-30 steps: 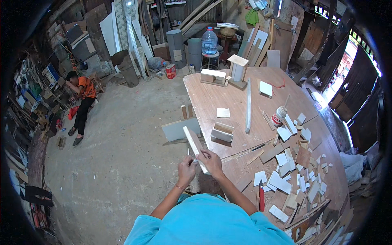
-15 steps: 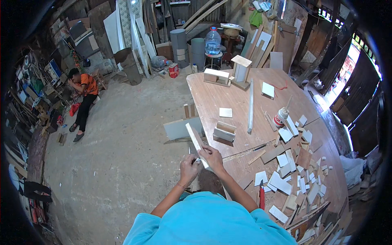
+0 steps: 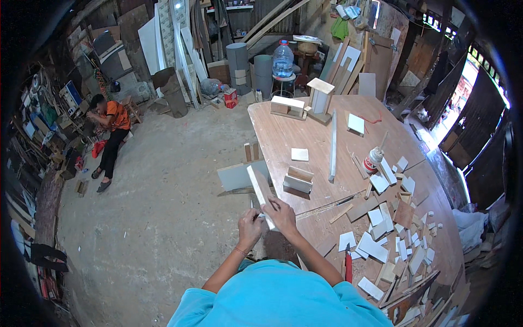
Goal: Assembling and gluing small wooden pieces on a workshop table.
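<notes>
My right hand (image 3: 280, 215) grips a narrow pale wooden board (image 3: 257, 184), its fingers round the lower end. The board slants up and away to the left. Close against that lower end is my left hand (image 3: 249, 226), its fingers pinched together. A thin pointed thing sticks up from the left fingers, too small to name. Just beyond the board, near the left edge of the wooden table (image 3: 321, 158), stands a small wooden box-like piece (image 3: 298, 181). A flat pale block (image 3: 299, 155) lies behind it.
Many white and brown wood offcuts (image 3: 373, 246) cover the table's right side, beside a glue bottle (image 3: 373, 159) and a red-handled tool (image 3: 348, 264). A long metal strip (image 3: 333, 147) lies mid-table. A grey panel (image 3: 234, 175) stands left of the table. Someone in orange (image 3: 117, 115) sits at far left.
Both hands and the board stay nearly in place, with the right hand shifted very slightly left. The whole view has tilted a little.
</notes>
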The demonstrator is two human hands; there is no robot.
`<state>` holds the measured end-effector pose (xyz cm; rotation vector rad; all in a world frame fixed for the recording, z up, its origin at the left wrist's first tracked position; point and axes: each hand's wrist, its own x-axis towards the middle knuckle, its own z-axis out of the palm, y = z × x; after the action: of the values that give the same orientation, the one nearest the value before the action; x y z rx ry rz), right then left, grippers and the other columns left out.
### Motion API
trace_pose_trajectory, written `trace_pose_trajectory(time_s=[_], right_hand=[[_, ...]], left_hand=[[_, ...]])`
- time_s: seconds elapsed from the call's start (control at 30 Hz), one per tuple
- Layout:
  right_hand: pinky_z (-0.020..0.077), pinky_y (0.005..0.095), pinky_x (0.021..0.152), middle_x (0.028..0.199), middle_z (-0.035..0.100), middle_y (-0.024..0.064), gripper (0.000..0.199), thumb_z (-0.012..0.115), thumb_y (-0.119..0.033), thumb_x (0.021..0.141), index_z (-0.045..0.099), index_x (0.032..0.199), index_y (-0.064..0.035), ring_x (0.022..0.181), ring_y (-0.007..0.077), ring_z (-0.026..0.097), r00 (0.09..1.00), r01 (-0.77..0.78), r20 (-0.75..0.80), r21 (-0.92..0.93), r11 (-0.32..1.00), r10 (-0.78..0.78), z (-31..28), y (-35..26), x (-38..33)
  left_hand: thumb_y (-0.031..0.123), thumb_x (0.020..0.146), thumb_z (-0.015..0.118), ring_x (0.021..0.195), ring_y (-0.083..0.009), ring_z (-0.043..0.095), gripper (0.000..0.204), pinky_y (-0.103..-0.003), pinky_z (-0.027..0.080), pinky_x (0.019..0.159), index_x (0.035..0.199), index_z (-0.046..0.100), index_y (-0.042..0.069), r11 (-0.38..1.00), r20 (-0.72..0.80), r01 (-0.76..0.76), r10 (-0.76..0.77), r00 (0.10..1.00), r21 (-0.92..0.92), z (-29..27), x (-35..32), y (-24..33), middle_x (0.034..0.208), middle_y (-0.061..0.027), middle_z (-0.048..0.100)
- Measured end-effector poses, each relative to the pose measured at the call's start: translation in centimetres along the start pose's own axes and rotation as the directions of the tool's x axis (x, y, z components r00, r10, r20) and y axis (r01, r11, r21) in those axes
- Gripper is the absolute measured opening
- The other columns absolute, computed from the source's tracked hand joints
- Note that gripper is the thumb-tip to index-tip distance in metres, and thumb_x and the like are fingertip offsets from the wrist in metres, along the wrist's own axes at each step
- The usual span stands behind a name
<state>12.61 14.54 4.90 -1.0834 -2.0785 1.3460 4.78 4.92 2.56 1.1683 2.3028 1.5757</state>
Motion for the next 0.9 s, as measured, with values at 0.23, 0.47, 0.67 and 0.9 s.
trace_pose_trajectory(time_s=[0.23, 0.47, 0.67, 0.9], right_hand=[[0.0445, 0.0339, 0.075, 0.099, 0.059, 0.0168, 0.054, 0.063, -0.045, 0.067, 0.058, 0.106, -0.0089, 0.089, 0.0267, 0.059, 0.999, 0.005, 0.042, -0.102, 0.995, -0.001, -0.3, -0.9, -0.6], [0.0383, 0.024, 0.074, 0.085, 0.057, 0.0046, 0.043, 0.06, -0.034, 0.074, 0.058, 0.097, 0.0025, 0.08, 0.0113, 0.051, 0.993, 0.0, 0.098, 0.579, 0.816, -0.07, -1.9, 0.2, 3.1], [0.0358, 0.0246, 0.078, 0.09, 0.052, 0.0054, 0.046, 0.058, -0.033, 0.075, 0.05, 0.101, 0.0046, 0.086, 0.0118, 0.048, 0.979, -0.106, 0.193, 0.764, 0.637, -0.068, -3.4, -1.8, 1.1], [0.0397, 0.0227, 0.072, 0.088, 0.055, 0.0059, 0.048, 0.06, -0.031, 0.073, 0.052, 0.107, 0.0029, 0.079, 0.012, 0.052, 0.981, -0.068, 0.183, 0.659, 0.749, -0.071, -3.8, -1.3, -0.2]], left_hand=[[0.003, 0.067, 0.059, 0.06, -0.0266, 0.055, 0.01, -0.033, 0.042, 0.055, 0.076, 0.055, -0.001, 0.997, -0.018, -0.071, 0.071, 0.997, -0.019, -0.8, -0.1, -0.2, 0.066, -0.0144, 0.053], [0.009, 0.073, 0.062, 0.056, -0.0049, 0.043, 0.011, -0.02, 0.036, 0.051, 0.079, 0.061, 0.0, 0.843, 0.06, 0.195, -0.191, 0.98, -0.502, -1.4, 2.1, 2.8, 0.065, 0.0019, 0.054], [0.01, 0.076, 0.062, 0.062, -0.005, 0.05, 0.014, -0.019, 0.041, 0.056, 0.086, 0.06, 0.0, 0.617, 0.247, 0.371, -0.281, 0.928, -0.694, -2.5, 2.7, 3.1, 0.072, 0.0005, 0.057], [0.008, 0.077, 0.06, 0.068, -0.0077, 0.055, 0.015, -0.021, 0.046, 0.062, 0.088, 0.059, -0.002, 0.639, 0.198, 0.341, -0.286, 0.937, -0.689, -2.8, 2.7, 2.8, 0.078, -0.003, 0.059]])
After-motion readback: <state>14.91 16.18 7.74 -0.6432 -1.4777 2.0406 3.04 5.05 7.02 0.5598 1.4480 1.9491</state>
